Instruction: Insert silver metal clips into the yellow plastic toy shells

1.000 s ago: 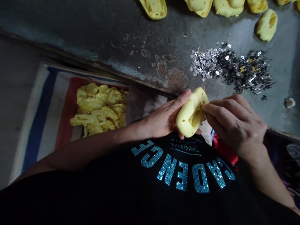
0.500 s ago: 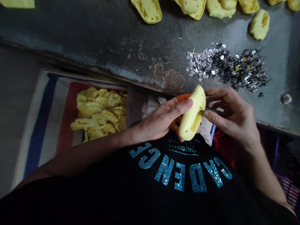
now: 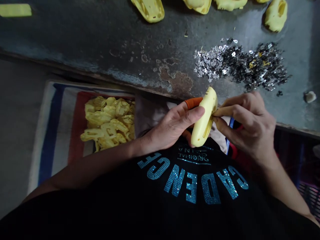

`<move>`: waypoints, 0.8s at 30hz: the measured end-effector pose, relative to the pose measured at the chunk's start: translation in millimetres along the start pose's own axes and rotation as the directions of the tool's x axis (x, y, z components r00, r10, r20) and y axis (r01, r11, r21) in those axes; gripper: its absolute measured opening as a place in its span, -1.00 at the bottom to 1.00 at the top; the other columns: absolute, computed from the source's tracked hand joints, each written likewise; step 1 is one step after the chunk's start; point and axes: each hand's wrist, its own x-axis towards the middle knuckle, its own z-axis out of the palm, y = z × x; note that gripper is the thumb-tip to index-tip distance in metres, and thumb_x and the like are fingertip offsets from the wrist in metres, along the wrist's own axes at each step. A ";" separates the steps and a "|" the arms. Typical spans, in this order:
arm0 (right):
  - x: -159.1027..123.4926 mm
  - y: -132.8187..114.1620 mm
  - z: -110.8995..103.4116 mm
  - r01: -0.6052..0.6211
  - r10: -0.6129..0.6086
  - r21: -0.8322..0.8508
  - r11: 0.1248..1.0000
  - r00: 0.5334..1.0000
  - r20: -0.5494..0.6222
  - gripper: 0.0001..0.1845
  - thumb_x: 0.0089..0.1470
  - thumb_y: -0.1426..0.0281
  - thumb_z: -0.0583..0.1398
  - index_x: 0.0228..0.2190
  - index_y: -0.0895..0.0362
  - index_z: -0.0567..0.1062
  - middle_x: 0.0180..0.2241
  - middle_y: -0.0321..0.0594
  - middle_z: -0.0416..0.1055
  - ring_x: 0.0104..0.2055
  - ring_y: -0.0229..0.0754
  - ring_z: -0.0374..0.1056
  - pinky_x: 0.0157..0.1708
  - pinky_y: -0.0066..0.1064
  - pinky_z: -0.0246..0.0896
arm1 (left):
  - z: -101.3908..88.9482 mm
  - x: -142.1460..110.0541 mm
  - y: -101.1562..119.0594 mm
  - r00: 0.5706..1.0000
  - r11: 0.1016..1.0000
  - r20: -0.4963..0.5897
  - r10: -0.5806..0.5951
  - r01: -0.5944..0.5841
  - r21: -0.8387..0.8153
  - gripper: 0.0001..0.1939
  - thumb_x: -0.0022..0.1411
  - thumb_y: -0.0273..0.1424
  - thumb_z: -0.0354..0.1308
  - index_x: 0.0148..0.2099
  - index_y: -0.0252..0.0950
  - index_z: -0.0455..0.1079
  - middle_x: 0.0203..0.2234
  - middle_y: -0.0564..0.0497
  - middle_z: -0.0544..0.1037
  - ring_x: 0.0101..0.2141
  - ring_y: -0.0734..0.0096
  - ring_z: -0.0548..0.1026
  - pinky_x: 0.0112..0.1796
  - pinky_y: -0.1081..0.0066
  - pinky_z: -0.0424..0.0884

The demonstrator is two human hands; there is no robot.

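My left hand [image 3: 175,128] grips a yellow plastic shell [image 3: 205,116] close to my chest, fingers wrapped round its left side. An orange cover [image 3: 193,102] shows on one finger behind the shell. My right hand [image 3: 246,125] pinches thumb and forefinger together against the shell's right edge; whatever small piece sits between them is hidden. A heap of small shiny metal pieces [image 3: 240,65] lies on the worn metal table [image 3: 100,40] just beyond both hands.
Several more yellow shells [image 3: 150,9] line the table's far edge, one at the far right [image 3: 275,15]. A striped sack [image 3: 57,120] on the floor at the left holds a pile of yellow plastic parts [image 3: 108,121]. A small pale lump [image 3: 310,96] lies at the table's right.
The shell has turned edge-on in my left hand, its open side no longer facing me. My right fingers went from inside the opening to pinching at its right edge.
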 end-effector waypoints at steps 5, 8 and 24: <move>3.3 1.0 4.5 0.080 -0.078 -0.105 0.991 0.997 0.028 -0.88 0.45 0.35 0.38 -0.22 -0.03 0.59 -0.14 -0.11 0.68 -0.19 0.06 0.51 -0.15 0.04 0.46 | -0.4 -2.2 -2.8 0.999 0.999 -0.026 0.019 -0.019 0.033 -0.32 0.40 0.08 0.57 0.37 -0.14 0.56 -0.08 -0.02 0.78 -0.26 0.35 0.76 -0.34 0.48 0.68; 9.4 4.9 -3.2 0.098 -0.092 -0.067 0.993 0.992 0.087 -0.88 0.48 0.36 0.35 -0.19 -0.04 0.55 -0.15 -0.11 0.64 -0.16 0.03 0.50 -0.11 0.01 0.51 | -0.5 -0.6 0.0 0.998 0.999 0.055 -0.036 0.036 0.003 -0.35 0.44 0.19 0.49 0.31 -0.11 0.59 -0.11 -0.03 0.79 -0.26 0.25 0.79 -0.42 0.46 0.64; 31.6 28.1 -24.6 -0.072 -0.017 0.230 0.970 0.932 0.363 -0.89 0.32 0.41 0.39 -0.23 -0.03 0.58 -0.26 -0.23 0.59 -0.22 -0.05 0.54 -0.25 -0.17 0.47 | -2.6 3.1 -0.6 0.986 0.996 0.137 -0.092 0.093 0.004 -0.28 0.49 0.20 0.41 0.49 -0.01 0.51 -0.03 -0.04 0.83 -0.23 0.19 0.83 -0.47 0.46 0.64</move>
